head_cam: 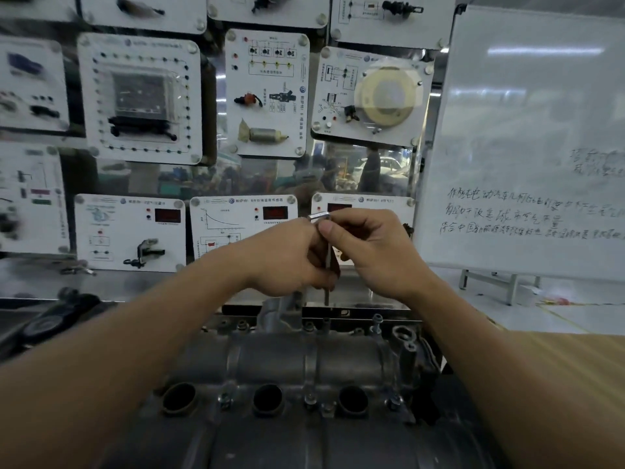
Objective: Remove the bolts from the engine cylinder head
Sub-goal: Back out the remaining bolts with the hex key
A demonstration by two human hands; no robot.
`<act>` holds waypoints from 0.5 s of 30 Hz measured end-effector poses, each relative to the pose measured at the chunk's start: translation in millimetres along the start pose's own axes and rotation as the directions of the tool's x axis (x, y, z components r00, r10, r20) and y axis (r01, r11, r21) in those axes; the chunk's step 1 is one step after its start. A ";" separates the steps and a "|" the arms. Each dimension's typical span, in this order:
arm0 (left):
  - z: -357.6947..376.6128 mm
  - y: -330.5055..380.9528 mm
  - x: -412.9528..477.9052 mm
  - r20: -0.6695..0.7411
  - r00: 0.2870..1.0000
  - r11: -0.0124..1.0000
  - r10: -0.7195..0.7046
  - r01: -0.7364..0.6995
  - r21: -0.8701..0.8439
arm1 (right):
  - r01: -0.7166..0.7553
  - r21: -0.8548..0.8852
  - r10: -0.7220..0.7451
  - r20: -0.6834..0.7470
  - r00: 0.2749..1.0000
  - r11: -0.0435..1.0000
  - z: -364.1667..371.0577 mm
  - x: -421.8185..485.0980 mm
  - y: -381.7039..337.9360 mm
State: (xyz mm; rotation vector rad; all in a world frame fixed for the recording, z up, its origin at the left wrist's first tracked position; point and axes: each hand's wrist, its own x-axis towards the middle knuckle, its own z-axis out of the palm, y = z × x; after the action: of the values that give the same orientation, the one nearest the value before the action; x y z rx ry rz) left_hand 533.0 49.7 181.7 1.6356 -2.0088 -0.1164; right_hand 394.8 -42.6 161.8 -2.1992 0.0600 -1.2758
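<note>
The right hand (368, 252) had a closed grip, thumb and fingers pinching the bend of the hex key (318, 217); the left hand (291, 255) curled round its upright shaft, hiding most of it. The tip showed below, over the far edge of the cylinder head (304, 360), near a row of bolts (377, 321); contact was unclear.

Left hand (287, 255) and right hand (375, 252) meet on hex key (326, 294) above cylinder head (304, 363)'s far edge, display panels (267, 93) behind, whiteboard (527, 147) right.
</note>
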 end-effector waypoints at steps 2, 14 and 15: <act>1.5 -5.7 -2.0 0.061 0.998 0.999 0.018 -0.020 0.027 | -0.008 -0.034 0.008 0.010 1.000 0.999 0.8 -4.4 2.1; 20.5 -46.8 -14.2 -0.005 0.998 0.978 0.058 -0.058 -0.200 | -0.083 -0.045 0.081 -0.049 0.996 0.996 20.0 -22.0 16.8; 21.1 -47.5 -14.4 -0.005 0.998 0.972 0.068 -0.067 -0.225 | -0.087 -0.048 0.085 -0.046 0.995 0.995 20.5 -21.5 16.5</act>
State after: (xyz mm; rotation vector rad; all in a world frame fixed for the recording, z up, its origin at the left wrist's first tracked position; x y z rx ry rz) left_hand 567.0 45.2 140.0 1.4247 -1.9708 -0.3107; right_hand 403.8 -39.8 129.2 -2.1859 0.2033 -1.2877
